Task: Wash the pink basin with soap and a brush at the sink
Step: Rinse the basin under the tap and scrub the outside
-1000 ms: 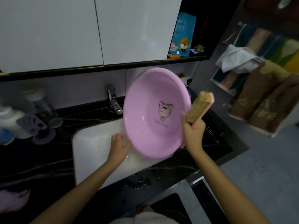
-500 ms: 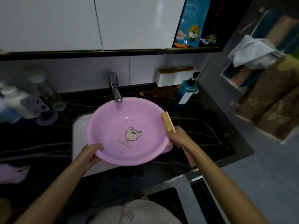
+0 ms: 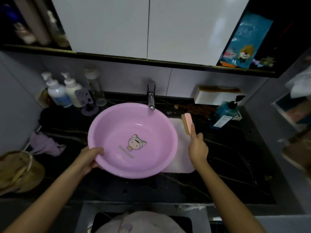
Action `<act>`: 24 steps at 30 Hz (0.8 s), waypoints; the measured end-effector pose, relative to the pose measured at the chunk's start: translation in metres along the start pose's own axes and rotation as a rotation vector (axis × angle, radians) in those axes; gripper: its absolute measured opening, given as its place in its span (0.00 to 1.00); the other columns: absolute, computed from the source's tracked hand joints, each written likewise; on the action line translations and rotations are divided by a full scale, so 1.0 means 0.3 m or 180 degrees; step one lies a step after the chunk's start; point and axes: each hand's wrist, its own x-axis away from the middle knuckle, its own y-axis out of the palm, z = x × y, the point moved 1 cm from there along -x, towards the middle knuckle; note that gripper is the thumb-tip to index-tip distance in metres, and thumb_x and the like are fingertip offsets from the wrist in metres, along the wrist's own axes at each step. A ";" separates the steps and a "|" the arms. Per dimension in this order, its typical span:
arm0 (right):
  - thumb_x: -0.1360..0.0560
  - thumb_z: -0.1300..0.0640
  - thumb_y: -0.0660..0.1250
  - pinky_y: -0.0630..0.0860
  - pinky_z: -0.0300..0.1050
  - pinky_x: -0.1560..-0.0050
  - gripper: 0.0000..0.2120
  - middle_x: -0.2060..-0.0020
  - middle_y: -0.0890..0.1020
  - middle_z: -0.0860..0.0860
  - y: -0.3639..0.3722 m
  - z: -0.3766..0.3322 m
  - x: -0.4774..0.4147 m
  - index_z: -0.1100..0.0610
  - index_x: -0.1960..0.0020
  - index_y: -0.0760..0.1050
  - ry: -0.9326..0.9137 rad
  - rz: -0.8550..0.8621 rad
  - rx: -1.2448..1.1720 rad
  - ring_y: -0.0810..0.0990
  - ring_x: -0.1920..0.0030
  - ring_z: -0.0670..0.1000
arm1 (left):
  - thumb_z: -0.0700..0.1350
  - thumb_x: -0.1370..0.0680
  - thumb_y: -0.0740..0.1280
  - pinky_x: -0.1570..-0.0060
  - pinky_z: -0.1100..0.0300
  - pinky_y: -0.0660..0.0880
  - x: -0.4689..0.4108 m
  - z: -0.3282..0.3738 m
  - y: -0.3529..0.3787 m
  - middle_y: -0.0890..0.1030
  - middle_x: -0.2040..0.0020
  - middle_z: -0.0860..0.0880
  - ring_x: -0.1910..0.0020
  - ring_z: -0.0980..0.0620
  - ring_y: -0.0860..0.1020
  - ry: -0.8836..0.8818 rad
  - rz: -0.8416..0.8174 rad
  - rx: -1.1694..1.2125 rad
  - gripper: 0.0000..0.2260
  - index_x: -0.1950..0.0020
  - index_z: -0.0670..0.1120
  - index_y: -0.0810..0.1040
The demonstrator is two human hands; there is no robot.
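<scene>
1. Grip check: left hand (image 3: 90,156) grips the near-left rim of the round pink plastic basin (image 3: 134,125), thumb hooked over the edge on the inside.
2. Basin's open side up, held over the white rectangular sink (image 3: 180,148), with its far rim right under the chrome faucet (image 3: 151,96) spout. Little cartoon critter printed on the bottom.
3. Right hand (image 3: 197,148) has its grip closed round a pink-backed scrub brush with tan bristles (image 3: 187,123). It's held upright just beside the basin's right rim, not touching, bristles facing the basin.
4. Black marbled worktop (image 3: 227,165) all around; teal pump bottle (image 3: 223,115) back right, two white pump bottles (image 3: 57,93) back left.
</scene>
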 end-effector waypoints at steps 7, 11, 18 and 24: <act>0.20 0.53 0.56 0.70 0.45 0.59 0.14 0.47 0.77 0.58 0.027 0.100 -0.023 0.59 0.39 0.69 0.0576 -0.0121 -0.1599 0.76 0.55 0.56 | 0.31 0.26 0.60 0.78 0.57 0.77 0.017 -0.053 0.064 0.76 0.59 0.42 0.61 0.44 0.76 -0.0118 -0.0062 0.0181 0.13 0.42 0.37 0.72; 0.21 0.63 0.54 0.76 0.53 0.54 0.08 0.45 0.74 0.61 0.023 0.197 -0.020 0.62 0.44 0.67 0.1203 0.0105 -0.1873 0.77 0.51 0.61 | 0.32 0.27 0.61 0.73 0.52 0.80 -0.003 -0.093 0.115 0.77 0.54 0.41 0.57 0.45 0.77 -0.0233 -0.0088 0.0320 0.18 0.37 0.38 0.71; 0.19 0.48 0.56 0.70 0.46 0.53 0.16 0.47 0.69 0.55 0.048 0.295 -0.006 0.62 0.45 0.70 0.1280 0.0162 -0.1865 0.75 0.53 0.59 | 0.32 0.26 0.60 0.74 0.62 0.78 -0.022 -0.134 0.221 0.76 0.58 0.44 0.59 0.49 0.76 -0.0442 -0.0152 0.0267 0.14 0.41 0.36 0.72; 0.20 0.57 0.58 0.76 0.50 0.56 0.11 0.50 0.78 0.63 0.082 0.313 -0.038 0.65 0.49 0.74 0.0897 0.0206 -0.1577 0.79 0.55 0.62 | 0.32 0.25 0.61 0.75 0.59 0.78 -0.028 -0.163 0.224 0.77 0.57 0.42 0.59 0.46 0.77 -0.0439 -0.0289 0.0042 0.16 0.37 0.36 0.71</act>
